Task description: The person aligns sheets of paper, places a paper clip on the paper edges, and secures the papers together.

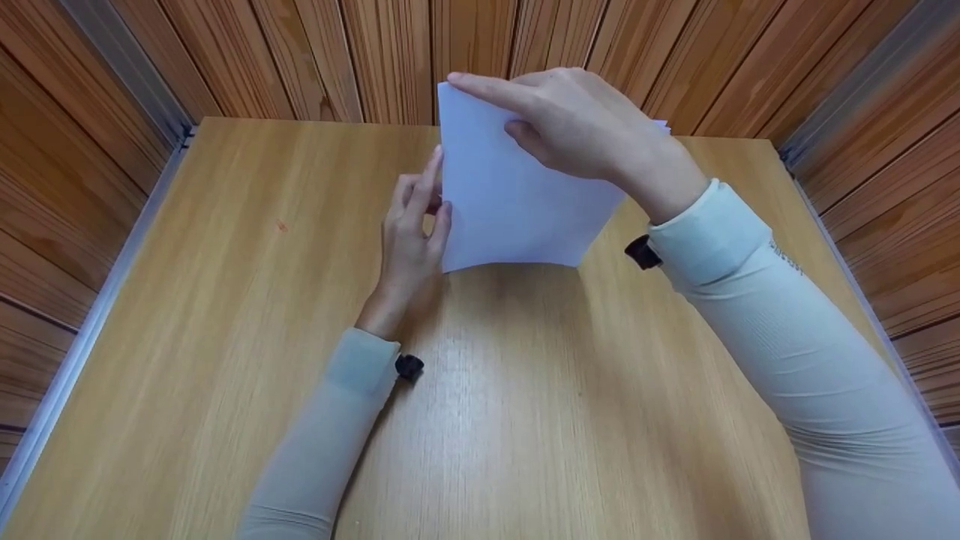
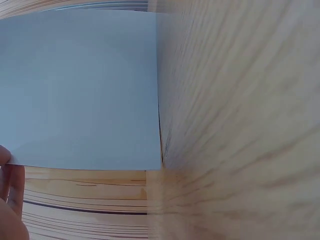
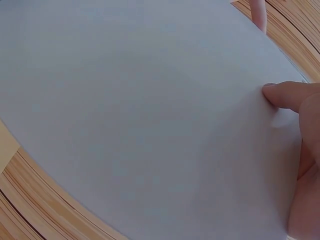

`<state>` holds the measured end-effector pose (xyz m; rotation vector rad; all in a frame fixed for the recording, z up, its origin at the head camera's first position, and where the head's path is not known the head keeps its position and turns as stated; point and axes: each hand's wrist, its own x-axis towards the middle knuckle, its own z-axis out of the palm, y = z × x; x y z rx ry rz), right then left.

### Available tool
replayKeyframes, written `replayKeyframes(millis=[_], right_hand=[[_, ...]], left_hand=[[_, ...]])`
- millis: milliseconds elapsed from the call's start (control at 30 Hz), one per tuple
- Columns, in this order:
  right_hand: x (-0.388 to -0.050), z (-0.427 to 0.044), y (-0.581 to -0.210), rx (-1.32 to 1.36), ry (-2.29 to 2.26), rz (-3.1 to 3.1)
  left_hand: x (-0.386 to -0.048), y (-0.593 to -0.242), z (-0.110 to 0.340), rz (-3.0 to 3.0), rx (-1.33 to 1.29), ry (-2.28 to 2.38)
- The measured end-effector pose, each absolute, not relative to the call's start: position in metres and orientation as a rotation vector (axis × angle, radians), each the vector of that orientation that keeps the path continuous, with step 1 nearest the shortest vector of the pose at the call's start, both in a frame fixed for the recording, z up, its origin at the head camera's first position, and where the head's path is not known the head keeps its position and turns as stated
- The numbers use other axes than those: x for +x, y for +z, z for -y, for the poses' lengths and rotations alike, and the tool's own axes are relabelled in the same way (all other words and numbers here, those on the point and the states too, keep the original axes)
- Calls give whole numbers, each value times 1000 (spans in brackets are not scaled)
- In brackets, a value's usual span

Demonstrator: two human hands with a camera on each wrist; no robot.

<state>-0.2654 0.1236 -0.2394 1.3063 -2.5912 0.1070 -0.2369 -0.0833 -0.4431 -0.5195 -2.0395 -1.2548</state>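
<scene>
White paper [image 1: 517,195] stands upright over the table with its broad face toward me. Its lower edge meets the tabletop in the left wrist view, where the near sheet [image 2: 85,90] looks flat. At the left edge my left hand [image 1: 412,217] pinches it, thumb on the near side and fingers at the edge and behind. From above, my right hand [image 1: 577,120] holds the top edge, its index finger stretched toward the upper left corner. The right thumb [image 3: 285,94] presses the near face. My other right fingers are mostly hidden. Offset edges at the upper right suggest more than one sheet.
The wooden table [image 1: 262,337] extends under both arms. A plank wall [image 1: 390,60] rises behind it, with more planks on both sides. A small orange mark [image 1: 281,225] is on the left of the tabletop.
</scene>
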Motion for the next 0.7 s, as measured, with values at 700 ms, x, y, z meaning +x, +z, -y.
replayKeyframes(millis=[700], right_hand=[[-264,-124,-238,1338,122,2597]], left_hand=[[-240,-442,85,1967,-544,-1258]])
